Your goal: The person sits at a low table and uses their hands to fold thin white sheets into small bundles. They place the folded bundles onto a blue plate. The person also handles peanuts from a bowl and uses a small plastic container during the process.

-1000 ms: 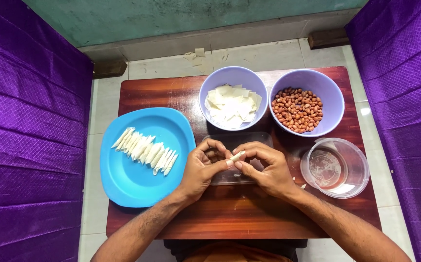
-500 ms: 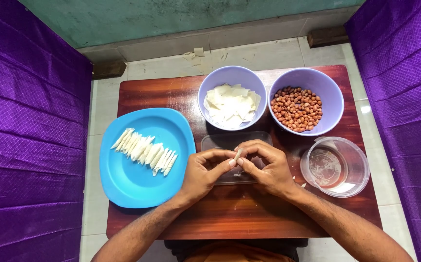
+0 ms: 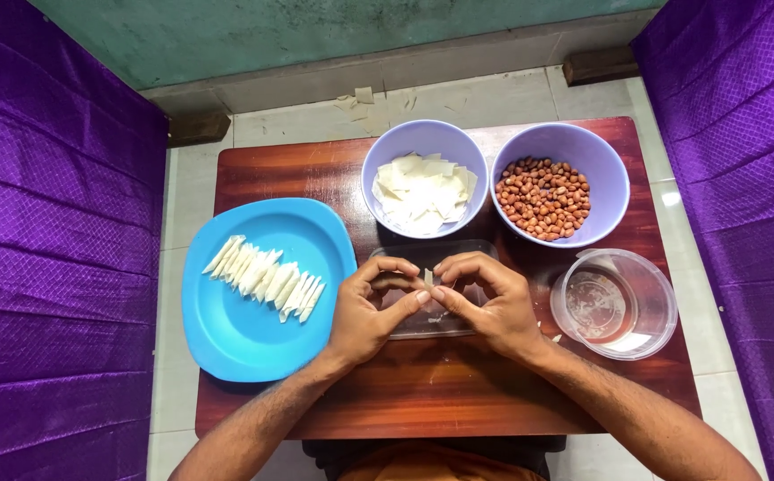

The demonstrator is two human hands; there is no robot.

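Your left hand (image 3: 371, 312) and right hand (image 3: 485, 303) pinched small pale wrapper piece (image 3: 428, 278) together; rolling step judged underway. Blue plate (image 3: 253, 294) of finished rolls (image 3: 265, 278) lay at 9 o'clock.

Plate (image 3: 226, 338) left of two bowls (image 3: 422, 142)

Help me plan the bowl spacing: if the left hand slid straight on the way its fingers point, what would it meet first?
Probably the right hand, fingertips already meeting the left hand over a small white piece.
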